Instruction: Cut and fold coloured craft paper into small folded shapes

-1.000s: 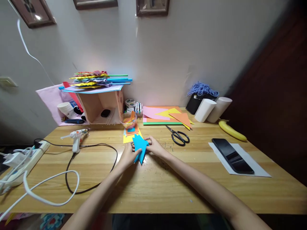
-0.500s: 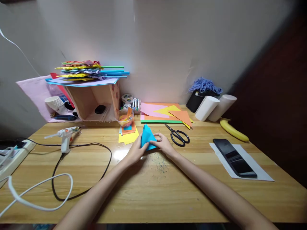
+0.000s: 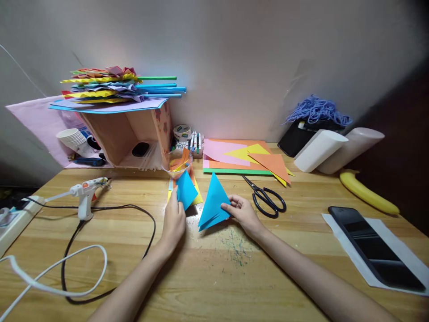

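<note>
Above the desk (image 3: pixel 208 268), the left hand (image 3: pixel 174 218) has its fingers closed on a smaller blue piece (image 3: pixel 187 190) while the right hand (image 3: pixel 246 214) pinches a folded blue triangle (image 3: pixel 213 201) near its edge, apparently to keep its faces uncovered.

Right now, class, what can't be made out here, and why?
All in the head view:
- Some fingertips of the right hand: behind the blue triangle.
- Power strip: one end beyond the left edge.
- Black holder's contents: mostly under blue yarn.
- Print on the markers: too small.
</note>
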A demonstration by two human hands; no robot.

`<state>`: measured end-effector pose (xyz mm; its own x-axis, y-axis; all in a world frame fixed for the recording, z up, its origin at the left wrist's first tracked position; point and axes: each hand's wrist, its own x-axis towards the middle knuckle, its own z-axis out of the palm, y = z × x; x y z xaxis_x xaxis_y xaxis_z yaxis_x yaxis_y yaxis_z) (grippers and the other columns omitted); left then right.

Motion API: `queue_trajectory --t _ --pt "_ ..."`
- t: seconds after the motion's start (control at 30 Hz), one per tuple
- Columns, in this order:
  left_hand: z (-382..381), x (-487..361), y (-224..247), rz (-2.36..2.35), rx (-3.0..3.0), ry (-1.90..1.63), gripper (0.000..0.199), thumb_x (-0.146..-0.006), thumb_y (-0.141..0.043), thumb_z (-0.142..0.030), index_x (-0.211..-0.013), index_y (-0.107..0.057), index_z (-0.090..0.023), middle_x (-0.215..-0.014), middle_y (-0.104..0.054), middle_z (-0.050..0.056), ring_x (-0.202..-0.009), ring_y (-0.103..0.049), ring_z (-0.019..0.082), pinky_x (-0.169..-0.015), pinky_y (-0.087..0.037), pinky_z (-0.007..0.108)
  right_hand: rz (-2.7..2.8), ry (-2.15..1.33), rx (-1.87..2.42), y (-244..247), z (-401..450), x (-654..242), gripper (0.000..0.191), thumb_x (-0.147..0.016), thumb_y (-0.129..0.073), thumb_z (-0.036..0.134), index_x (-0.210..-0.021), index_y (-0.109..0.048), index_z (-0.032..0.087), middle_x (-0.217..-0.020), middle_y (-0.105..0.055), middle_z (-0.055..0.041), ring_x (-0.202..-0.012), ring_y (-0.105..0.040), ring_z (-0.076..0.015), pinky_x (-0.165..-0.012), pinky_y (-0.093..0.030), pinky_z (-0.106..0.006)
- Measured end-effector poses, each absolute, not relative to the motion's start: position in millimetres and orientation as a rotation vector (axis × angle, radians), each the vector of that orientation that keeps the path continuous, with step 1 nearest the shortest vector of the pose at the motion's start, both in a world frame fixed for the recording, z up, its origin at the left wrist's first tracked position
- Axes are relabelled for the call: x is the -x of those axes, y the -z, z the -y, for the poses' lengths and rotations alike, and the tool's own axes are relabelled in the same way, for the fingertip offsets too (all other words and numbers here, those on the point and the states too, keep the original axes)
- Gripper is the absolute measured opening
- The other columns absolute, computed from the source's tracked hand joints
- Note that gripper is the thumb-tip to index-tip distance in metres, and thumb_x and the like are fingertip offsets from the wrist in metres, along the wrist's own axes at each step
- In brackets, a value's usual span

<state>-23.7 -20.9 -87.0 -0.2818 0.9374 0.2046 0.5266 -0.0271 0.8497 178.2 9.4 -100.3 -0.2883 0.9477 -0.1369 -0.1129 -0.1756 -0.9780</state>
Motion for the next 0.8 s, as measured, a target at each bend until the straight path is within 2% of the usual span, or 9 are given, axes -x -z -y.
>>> queue_trajectory --t 0.1,0.27,0.37,0.5,0.8 --pt "28 15 88 -1.744 -1.621 -1.188 0.051 -0.08 -0.031 -0.01 -0.13 -0.038 -0.018 -0.127 -0.046 0.008 -0.121 -0.038 0.022 -0.102 -0.03 0.039 1.209 -1.613 1.073 100 -10 -181 0.033 -0.063 -0.07 0.045 -0.068 -0.052 0.017 -0.059 -0.056 0.0011 -0.047 -0.049 -0.0091 -0.044 -0.039 -0.02" --pt "38 2 83 -1.645 -1.688 -1.14 0.052 -0.081 -0.029 -0.01 -0.132 -0.035 -0.019 -0.127 -0.045 0.008 -0.12 -0.038 0.019 -0.104 -0.028 0.037 1.341 -1.656 1.103 93 -7 -178 0.04 -0.062 -0.069 0.049 -0.059 -0.044 0.018 -0.051 -0.048 0.0044 -0.041 -0.04 -0.0071 -0.038 -0.031 -0.019" --pt "40 2 78 -1.571 -1.691 -1.136 0.052 -0.082 -0.028 -0.01 -0.133 -0.033 -0.019 -0.133 -0.04 0.006 -0.124 -0.034 0.018 -0.105 -0.026 0.034 1.433 -1.604 1.099 91 -4 -175 0.04 -0.063 -0.068 0.047 -0.056 -0.042 0.018 -0.052 -0.047 0.0043 -0.045 -0.043 -0.0076 -0.043 -0.033 -0.02" --pt "38 7 72 -1.5 -1.735 -1.13 0.052 -0.084 -0.028 -0.011 -0.134 -0.031 -0.022 -0.136 -0.037 0.004 -0.126 -0.031 0.016 -0.106 -0.024 0.034 1.485 -1.585 1.082 95 -4 -174 0.033 -0.068 -0.065 0.044 -0.06 -0.048 0.017 -0.059 -0.051 0.0024 -0.052 -0.049 -0.0103 -0.049 -0.038 -0.021" --pt "41 0 68 -1.342 -1.823 -0.99 0.053 -0.084 -0.03 -0.011 -0.134 -0.032 -0.026 -0.13 -0.041 0.004 -0.121 -0.036 0.017 -0.106 -0.025 0.034 1.397 -1.659 0.997 96 -2 -174 0.026 -0.069 -0.065 0.041 -0.07 -0.055 0.017 -0.065 -0.057 0.0021 -0.056 -0.053 -0.0114 -0.053 -0.042 -0.022"
